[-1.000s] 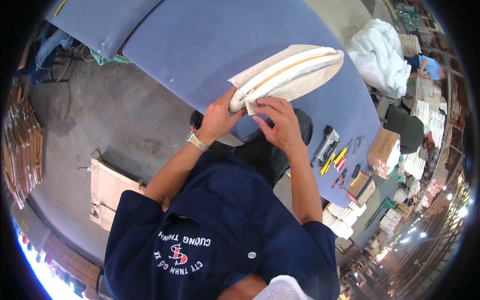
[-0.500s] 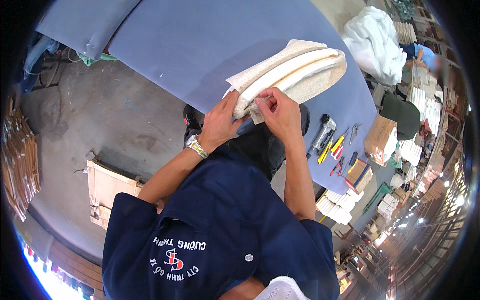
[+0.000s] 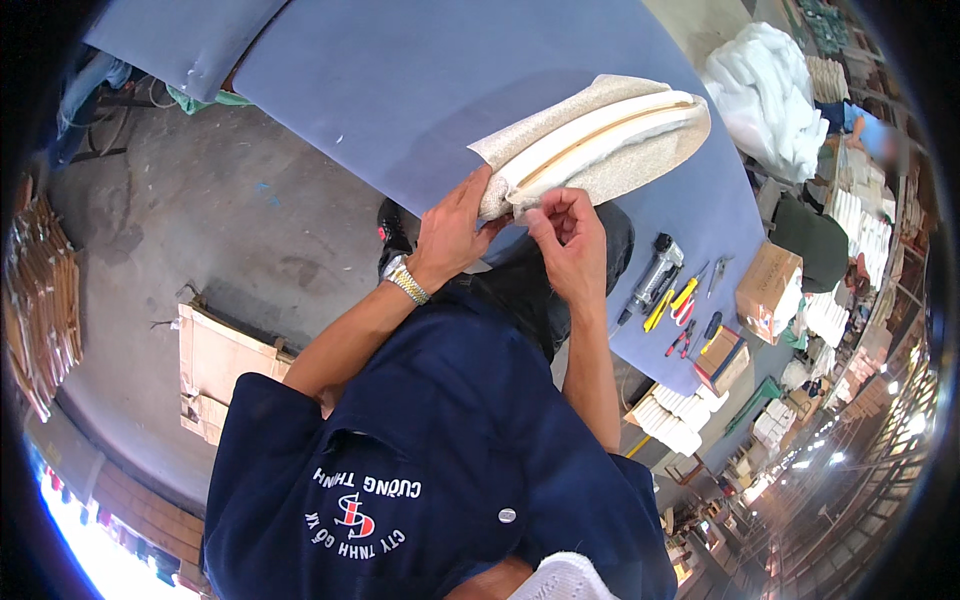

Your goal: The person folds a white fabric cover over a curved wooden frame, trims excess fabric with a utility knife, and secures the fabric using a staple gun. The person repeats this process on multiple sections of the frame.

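A curved cushion panel (image 3: 565, 152) lies tilted at the table's near edge, its white padding and a strip of wood showing on the side toward me. Speckled beige fabric (image 3: 648, 168) wraps it, with loose flaps along both long sides. My left hand (image 3: 450, 238) is closed around the panel's near left end, thumb below, fingers along the fabric. At that same end, my right hand (image 3: 572, 238) pinches the fabric's edge between thumb and fingertips. A metal-banded watch (image 3: 405, 280) is on my left wrist.
On the blue-grey table (image 3: 400, 70) to the right lie a staple gun (image 3: 655, 275), yellow-handled tools (image 3: 672, 305) and red-handled pliers (image 3: 680, 335). Cardboard boxes (image 3: 768, 285) stand beyond them. White batting (image 3: 765, 95) is heaped at the far right. A person in blue (image 3: 868, 130) is in the background.
My right hand has drawn slightly down and toward me with the fabric edge at the panel's near end. The left hand keeps its hold. The whole view has shifted a little.
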Motion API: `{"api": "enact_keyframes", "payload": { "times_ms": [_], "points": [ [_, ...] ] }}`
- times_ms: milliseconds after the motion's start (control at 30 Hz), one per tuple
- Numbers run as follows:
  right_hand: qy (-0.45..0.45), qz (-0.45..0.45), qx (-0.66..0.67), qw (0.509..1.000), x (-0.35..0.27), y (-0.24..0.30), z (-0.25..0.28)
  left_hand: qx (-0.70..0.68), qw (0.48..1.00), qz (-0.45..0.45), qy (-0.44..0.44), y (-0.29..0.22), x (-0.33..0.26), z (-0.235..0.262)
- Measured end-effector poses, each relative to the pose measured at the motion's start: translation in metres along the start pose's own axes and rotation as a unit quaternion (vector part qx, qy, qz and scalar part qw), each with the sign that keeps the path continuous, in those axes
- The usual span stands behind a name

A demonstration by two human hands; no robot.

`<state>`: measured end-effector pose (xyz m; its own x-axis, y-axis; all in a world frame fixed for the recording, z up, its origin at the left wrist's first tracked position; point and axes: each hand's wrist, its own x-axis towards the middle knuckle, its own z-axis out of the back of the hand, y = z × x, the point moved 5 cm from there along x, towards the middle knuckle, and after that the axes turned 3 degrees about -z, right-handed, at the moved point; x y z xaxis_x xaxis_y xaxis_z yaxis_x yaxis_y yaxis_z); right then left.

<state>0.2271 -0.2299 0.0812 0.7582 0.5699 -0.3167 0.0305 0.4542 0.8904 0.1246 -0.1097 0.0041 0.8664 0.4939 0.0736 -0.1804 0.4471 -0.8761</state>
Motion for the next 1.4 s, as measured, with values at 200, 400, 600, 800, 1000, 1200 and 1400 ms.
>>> {"api": "enact_keyframes", "payload": {
  "times_ms": [200,400,600,800,1000,1200,1400],
  "points": [
    [-0.014,0.107,-0.292,0.950,0.006,0.031,-0.013,0.011,1.000,0.016,0.021,0.000,0.000,-0.001],
    [-0.050,0.116,-0.074,0.989,0.017,-0.013,-0.008,0.009,0.998,-0.024,-0.063,-0.022,-0.002,0.012],
    [-0.029,0.082,0.057,0.995,0.022,-0.037,-0.013,0.027,0.996,-0.045,-0.077,-0.021,-0.005,0.011],
    [-0.025,0.089,0.160,0.983,0.025,-0.047,-0.020,0.002,0.995,-0.043,-0.092,-0.020,-0.002,0.014],
    [-0.028,0.115,0.175,0.977,0.029,-0.052,-0.023,0.011,0.992,-0.076,-0.097,-0.019,0.003,0.015],
    [-0.054,0.097,-0.122,0.986,0.021,0.009,-0.017,-0.009,0.994,-0.050,-0.093,-0.019,-0.001,0.012],
    [-0.076,0.124,-0.322,0.936,0.023,0.012,-0.027,0.022,0.994,-0.053,-0.091,-0.016,-0.011,0.007]
  ]
}}
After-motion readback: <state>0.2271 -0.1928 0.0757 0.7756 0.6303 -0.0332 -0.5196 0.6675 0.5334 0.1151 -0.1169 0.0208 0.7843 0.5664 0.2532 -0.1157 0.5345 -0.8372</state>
